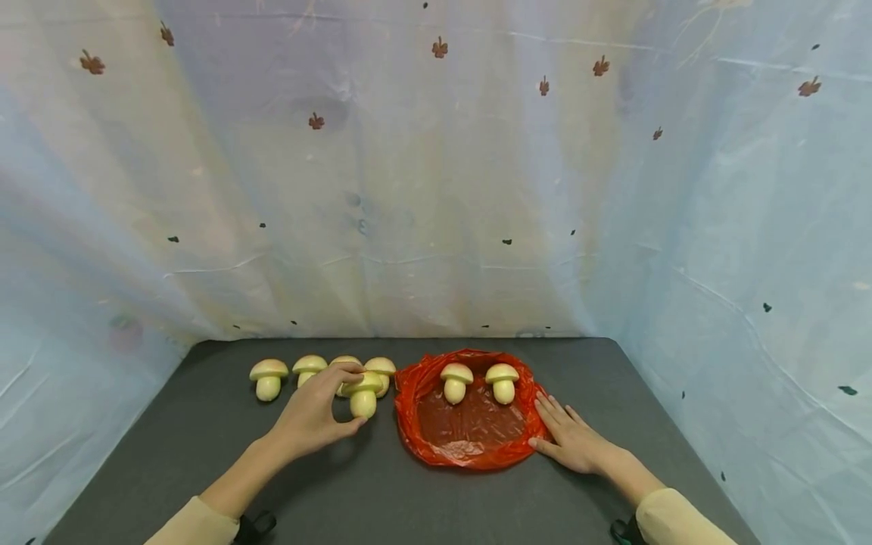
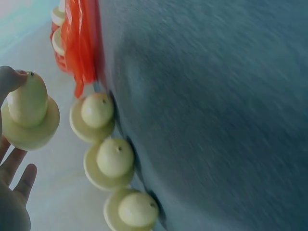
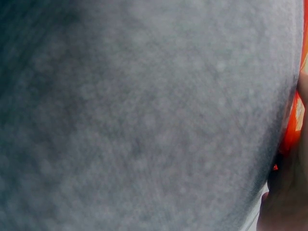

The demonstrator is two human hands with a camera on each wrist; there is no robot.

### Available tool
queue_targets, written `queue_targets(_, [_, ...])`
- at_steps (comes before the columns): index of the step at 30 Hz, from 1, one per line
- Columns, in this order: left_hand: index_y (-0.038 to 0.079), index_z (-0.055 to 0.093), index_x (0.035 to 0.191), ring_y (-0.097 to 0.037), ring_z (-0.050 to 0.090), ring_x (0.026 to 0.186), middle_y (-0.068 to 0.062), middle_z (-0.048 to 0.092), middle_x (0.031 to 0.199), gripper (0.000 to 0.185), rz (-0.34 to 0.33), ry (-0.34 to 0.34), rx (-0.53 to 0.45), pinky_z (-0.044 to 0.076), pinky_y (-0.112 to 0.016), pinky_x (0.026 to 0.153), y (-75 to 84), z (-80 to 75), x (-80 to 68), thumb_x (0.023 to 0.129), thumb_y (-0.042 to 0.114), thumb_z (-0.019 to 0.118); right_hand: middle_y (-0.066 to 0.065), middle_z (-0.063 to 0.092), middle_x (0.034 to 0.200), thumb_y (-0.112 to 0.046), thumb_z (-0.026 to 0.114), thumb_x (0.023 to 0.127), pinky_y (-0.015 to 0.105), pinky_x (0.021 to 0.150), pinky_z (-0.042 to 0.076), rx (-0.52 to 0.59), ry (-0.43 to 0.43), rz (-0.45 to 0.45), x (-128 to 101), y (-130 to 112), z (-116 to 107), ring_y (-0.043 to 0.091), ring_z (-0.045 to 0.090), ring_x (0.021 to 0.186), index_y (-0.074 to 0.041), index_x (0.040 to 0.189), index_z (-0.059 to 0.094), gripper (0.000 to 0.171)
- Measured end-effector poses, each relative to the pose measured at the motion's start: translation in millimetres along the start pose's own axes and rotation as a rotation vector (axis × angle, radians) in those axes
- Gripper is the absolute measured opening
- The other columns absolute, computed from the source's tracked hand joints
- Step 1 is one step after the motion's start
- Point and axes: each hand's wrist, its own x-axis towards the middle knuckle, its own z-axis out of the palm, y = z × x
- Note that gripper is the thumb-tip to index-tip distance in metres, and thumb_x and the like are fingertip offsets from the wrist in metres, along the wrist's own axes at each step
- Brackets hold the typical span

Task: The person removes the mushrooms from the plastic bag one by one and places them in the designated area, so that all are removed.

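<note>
While my left hand [image 1: 315, 412] is pinching one pale mushroom [image 1: 363, 403], my right hand [image 1: 574, 443] is touching the red plastic bag [image 1: 470, 460] with straight, released fingers.

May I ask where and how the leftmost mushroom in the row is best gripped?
I'd probably grip the leftmost mushroom lengthwise, fingers over its cap, thumb at its stem end, coming from above and the left: the stem faces the near side, and the neighbouring mushrooms sit to its right. The left hand holds another mushroom this way.
</note>
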Motion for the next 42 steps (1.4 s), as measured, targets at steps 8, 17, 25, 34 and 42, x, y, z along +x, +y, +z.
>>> queue_targets(8, [0.014,0.064,0.128,-0.02,0.067,0.112,-0.002,0.06,0.141,0.069,-0.036,-0.022,0.015,0.059,-0.044,0.086,-12.9,-15.1,-21.9,0.07,0.027,0.098,0.024,0.02,0.17,-0.061,0.053,0.103,0.07,0.121,0.011,-0.01,0.004,-0.014,-1.3,-1.9,-1.8,0.047,0.014,0.156,0.002,0.163,0.024,0.092])
queue_targets(17, [0.016,0.066,0.13,-0.02,0.068,0.114,0.002,0.06,0.143,0.071,-0.081,-0.053,0.045,0.06,-0.043,0.083,-28.6,-31.6,-50.5,0.068,0.023,0.099,0.025,0.018,0.17,-0.057,0.053,0.105,0.07,0.121,0.01,-0.028,-0.024,-0.006,-1.8,-8.2,-6.1,0.049,0.013,0.156,0.004,0.163,0.023,0.09])
queue_targets(25, [0.012,0.065,0.133,-0.024,0.069,0.113,-0.003,0.061,0.143,0.076,-0.078,-0.045,0.076,0.06,-0.048,0.084,-41.0,-48.1,-69.3,0.066,0.018,0.1,0.02,0.018,0.171,-0.066,0.049,0.102,0.068,0.122,0.01,-0.018,-0.005,-0.012,0.6,3.2,0.8,0.044,0.013,0.157,-0.001,0.164,0.023,0.094])
queue_targets(34, [0.011,0.064,0.134,-0.025,0.07,0.109,-0.006,0.063,0.14,0.079,-0.092,-0.043,0.124,0.06,-0.049,0.081,-57.3,-65.1,-89.4,0.063,0.013,0.1,0.019,0.017,0.171,-0.066,0.05,0.102,0.066,0.123,0.01,-0.032,-0.011,0.009,3.3,7.4,2.9,0.042,0.012,0.158,-0.001,0.164,0.022,0.095])
queue_targets(42, [0.01,0.065,0.133,-0.028,0.07,0.109,-0.008,0.062,0.141,0.079,-0.133,-0.062,0.148,0.06,-0.048,0.079,-68.8,-74.1,-104.0,0.062,0.011,0.1,0.023,0.019,0.17,-0.059,0.052,0.104,0.067,0.123,0.01,-0.045,-0.019,0.014,1.2,-3.1,-2.3,0.045,0.013,0.157,0.003,0.163,0.024,0.09])
